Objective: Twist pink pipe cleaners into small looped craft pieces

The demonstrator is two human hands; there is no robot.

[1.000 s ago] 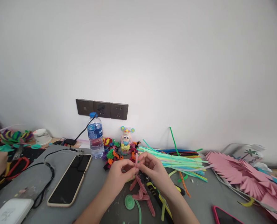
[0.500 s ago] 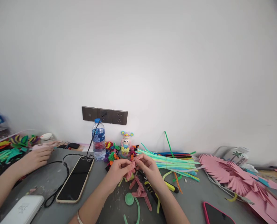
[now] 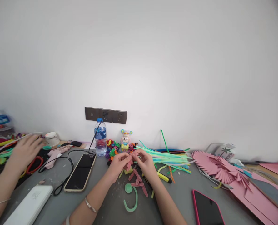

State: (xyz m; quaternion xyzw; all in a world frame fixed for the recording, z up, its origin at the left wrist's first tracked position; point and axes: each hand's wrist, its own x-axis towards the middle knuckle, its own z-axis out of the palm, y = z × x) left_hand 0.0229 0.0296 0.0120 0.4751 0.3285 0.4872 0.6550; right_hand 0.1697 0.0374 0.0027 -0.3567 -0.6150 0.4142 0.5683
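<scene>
My left hand [image 3: 118, 166] and my right hand [image 3: 145, 163] meet over the table, both closed on a pink pipe cleaner piece [image 3: 129, 164]. Thumbs and fingertips pinch it from either side, partly hiding its shape. Below them lie several folded pink pipe cleaner pieces [image 3: 143, 189]. A mint-green coil with a curved tail [image 3: 128, 188] rests nearer to me. Beside my right wrist is a yellow-and-black handled tool [image 3: 164, 177], partly covered by my arm. Behind my hands stands a small figure [image 3: 125, 140] with big eyes and blue-yellow ears.
At left, a co-worker's hand [image 3: 27, 150] reaches over colourful pipe cleaners. A water bottle [image 3: 101, 139], phone [image 3: 81, 172], cable and white power bank [image 3: 30, 206] lie between us. Rightward are a pipe cleaner bundle [image 3: 169, 158], pink folded paper [image 3: 220, 167] and a red-cased phone [image 3: 208, 208].
The co-worker's hand has moved left, uncovering a pink tool on the table. My hands keep their pinch on the pink pipe cleaner piece; the view has shifted slightly.
</scene>
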